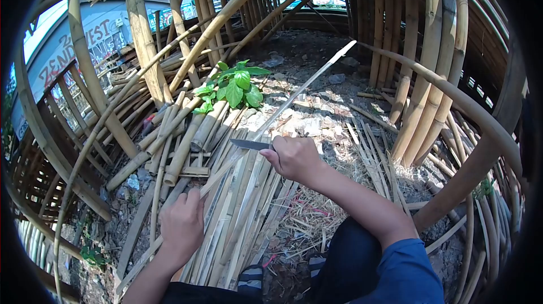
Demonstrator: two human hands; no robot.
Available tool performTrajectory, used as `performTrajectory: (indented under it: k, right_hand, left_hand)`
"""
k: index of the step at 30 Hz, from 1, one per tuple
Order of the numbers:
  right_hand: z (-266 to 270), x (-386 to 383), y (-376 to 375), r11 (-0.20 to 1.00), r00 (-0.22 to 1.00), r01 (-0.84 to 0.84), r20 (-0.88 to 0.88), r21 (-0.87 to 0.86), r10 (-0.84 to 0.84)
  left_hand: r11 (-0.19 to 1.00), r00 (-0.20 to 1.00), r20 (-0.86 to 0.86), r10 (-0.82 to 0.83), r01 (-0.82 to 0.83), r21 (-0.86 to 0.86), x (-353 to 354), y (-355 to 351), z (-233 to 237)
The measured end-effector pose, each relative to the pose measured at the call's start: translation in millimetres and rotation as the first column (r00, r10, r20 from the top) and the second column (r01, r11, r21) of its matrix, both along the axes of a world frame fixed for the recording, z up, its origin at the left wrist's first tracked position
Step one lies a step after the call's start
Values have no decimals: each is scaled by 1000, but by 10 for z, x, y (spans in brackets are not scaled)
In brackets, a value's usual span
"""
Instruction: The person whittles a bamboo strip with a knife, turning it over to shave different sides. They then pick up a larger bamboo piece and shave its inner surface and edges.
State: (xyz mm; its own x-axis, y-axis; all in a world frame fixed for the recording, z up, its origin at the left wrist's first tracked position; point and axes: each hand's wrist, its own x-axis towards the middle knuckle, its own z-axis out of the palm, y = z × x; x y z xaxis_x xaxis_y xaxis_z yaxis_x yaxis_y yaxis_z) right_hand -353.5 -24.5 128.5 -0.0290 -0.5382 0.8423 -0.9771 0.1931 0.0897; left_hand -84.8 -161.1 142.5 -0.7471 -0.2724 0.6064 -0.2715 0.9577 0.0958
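Observation:
A long pale bamboo strip (302, 90) runs diagonally from the lower left to the upper middle. My left hand (182, 226) is closed around its lower part. In my right hand (294, 159) is a knife (249, 144), its dark blade pointing left and lying across the strip. The handle is hidden in my fingers. Beneath both hands, many split bamboo strips (229, 225) lie side by side on the ground.
Bamboo poles (148, 49) stand at the left, and more (435, 89) at the right. A leafy green plant (237, 86) grows beside stacked bamboo pieces (192, 140). Shavings (317, 213) cover the ground before my feet. A curved pole (452, 89) reaches in from the right.

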Motion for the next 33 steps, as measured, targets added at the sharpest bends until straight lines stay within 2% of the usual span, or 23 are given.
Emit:
performTrajectory:
  k: [1,3,5,6,9,10,11,13,14,15,17,19,21,22,24,29,31,32,33]
  right_hand:
    - [-24,-39,-16,1000,1000,-1,0,3,1]
    - [-20,-167,-52,994,991,102,91,-31,-98]
    - [67,-273,50,988,986,153,63,19,-154]
    - [29,-357,72,968,960,248,124,45,-252]
    - [-54,-868,231,881,795,460,390,108,-464]
    - [13,-945,363,818,687,525,451,234,-570]
    - [-78,-1049,416,818,686,527,452,231,-570]
    - [-145,-1066,466,843,623,500,594,200,-510]
    - [-202,-1053,480,819,530,463,635,338,-562]
    - [-269,-991,411,830,571,468,614,303,-545]
    - [-183,-708,337,899,605,318,665,303,-438]
    - [-200,-465,244,980,696,125,689,157,-200]
    - [-105,-165,176,982,778,-143,627,123,35]
    - [-86,-12,140,982,776,-151,629,117,44]
    - [-84,213,84,951,867,-294,447,98,222]
    - [-115,173,-12,978,936,-206,295,20,191]
    - [-92,102,-20,994,974,-99,210,44,88]
    - [-70,84,-27,996,958,-77,279,48,61]
    - [-55,58,-23,996,959,-77,277,51,60]
  left_hand:
    - [1000,1000,0,1,-1,3,13,-5,-1]
    - [1000,1000,0,18,-18,13,42,-15,-7]
    - [1000,1000,1,18,-18,19,98,-22,-7]
    - [1000,1000,1,19,-19,21,124,-24,-12]
    - [997,996,52,77,-76,-22,234,-49,-57]
    - [997,996,52,75,-74,-25,281,-54,-70]
    - [994,991,90,98,-93,-58,321,-57,-82]
    - [991,986,125,112,-101,-91,325,-82,-119]
    - [988,981,140,131,-119,-94,315,-105,-156]
    - [986,977,152,151,-138,-97,289,-118,-180]
    - [988,975,164,148,-138,-70,234,-123,-170]
    - [987,972,176,158,-153,-45,185,-122,-138]
    - [986,971,178,159,-165,20,133,-112,-124]
    - [985,970,178,168,-173,14,120,-114,-128]
    - [994,991,112,78,-86,65,69,-116,-136]
    - [993,999,50,12,-17,116,69,-74,-139]
    - [992,999,33,-14,10,124,89,-67,-126]
    - [991,999,43,0,-6,136,102,-58,-126]
    - [989,998,53,15,-22,149,111,-52,-124]
